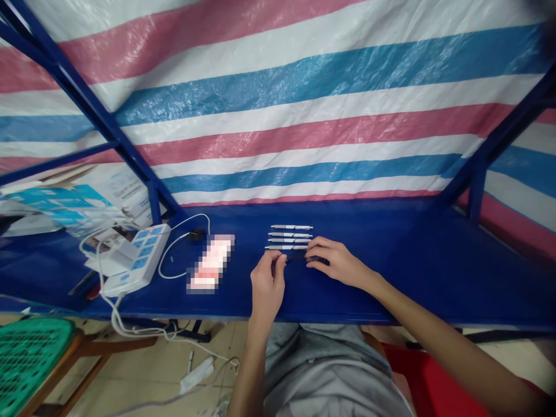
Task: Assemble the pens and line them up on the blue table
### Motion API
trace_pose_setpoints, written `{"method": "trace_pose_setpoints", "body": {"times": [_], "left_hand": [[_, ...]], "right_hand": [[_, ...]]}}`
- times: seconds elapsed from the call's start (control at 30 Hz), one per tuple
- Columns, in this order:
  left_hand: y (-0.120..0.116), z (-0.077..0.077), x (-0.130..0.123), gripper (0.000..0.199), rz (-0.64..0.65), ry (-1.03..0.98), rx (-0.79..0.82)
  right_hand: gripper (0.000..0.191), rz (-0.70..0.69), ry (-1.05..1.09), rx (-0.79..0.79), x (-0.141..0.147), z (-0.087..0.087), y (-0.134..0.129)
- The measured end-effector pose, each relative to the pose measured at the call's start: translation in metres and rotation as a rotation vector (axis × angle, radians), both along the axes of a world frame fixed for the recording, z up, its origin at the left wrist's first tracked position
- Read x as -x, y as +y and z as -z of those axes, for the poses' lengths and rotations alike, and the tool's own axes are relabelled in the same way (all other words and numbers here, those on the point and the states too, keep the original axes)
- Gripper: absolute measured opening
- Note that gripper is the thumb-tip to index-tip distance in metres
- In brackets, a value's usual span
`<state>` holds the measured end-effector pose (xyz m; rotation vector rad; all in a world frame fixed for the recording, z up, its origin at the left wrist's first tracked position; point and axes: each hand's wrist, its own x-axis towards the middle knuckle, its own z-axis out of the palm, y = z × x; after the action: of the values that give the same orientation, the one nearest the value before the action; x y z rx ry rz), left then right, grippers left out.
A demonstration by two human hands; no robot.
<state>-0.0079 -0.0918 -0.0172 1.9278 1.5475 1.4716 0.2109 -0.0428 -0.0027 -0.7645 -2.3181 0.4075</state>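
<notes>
Several white and grey pens (pixel 290 234) lie parallel in a column on the blue table (pixel 365 226), their ends roughly lined up. Just below the lowest one is a thin black pen (pixel 296 259), level with the others. Its left end is pinched between the thumb and forefinger of my left hand (pixel 268 281). At its right end, my right hand (pixel 334 260) has its thumb and fingers closed round it, hiding part of that end. The right fingertips are close to the right end of the lowest white pen.
Left of the pens lies a blurred-out flat object (pixel 211 263). Beyond it are a white power strip (pixel 141 255) with cables and stacked packages (pixel 87 197). Blue frame bars (pixel 478 191) rise at both sides. A green stool (pixel 35 359) stands at lower left.
</notes>
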Motion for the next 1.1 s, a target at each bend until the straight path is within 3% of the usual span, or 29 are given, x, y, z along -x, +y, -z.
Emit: {"method": "trace_pose_setpoints", "body": {"times": [0.2,0.6,0.7,0.9,1.1], "left_hand": [[-0.002,0.0,-0.002,0.017,0.127,0.062,-0.058],[0.0,0.004,-0.001,0.01,0.158,0.068,-0.028],[0.002,0.005,-0.002,0.008,0.141,0.069,-0.003],[0.004,0.007,0.007,0.035,0.049,0.085,0.018],[0.01,0.018,0.02,0.021,-0.129,0.264,0.059]], "right_hand": [[0.013,-0.001,-0.014,-0.021,0.001,0.002,0.0],[0.027,-0.03,-0.051,0.072,0.001,0.001,-0.002],[0.027,-0.044,-0.057,0.086,0.001,0.001,-0.002],[0.028,-0.025,-0.062,0.084,-0.001,0.0,-0.001],[0.029,0.057,-0.08,0.07,-0.004,0.002,0.003]]}}
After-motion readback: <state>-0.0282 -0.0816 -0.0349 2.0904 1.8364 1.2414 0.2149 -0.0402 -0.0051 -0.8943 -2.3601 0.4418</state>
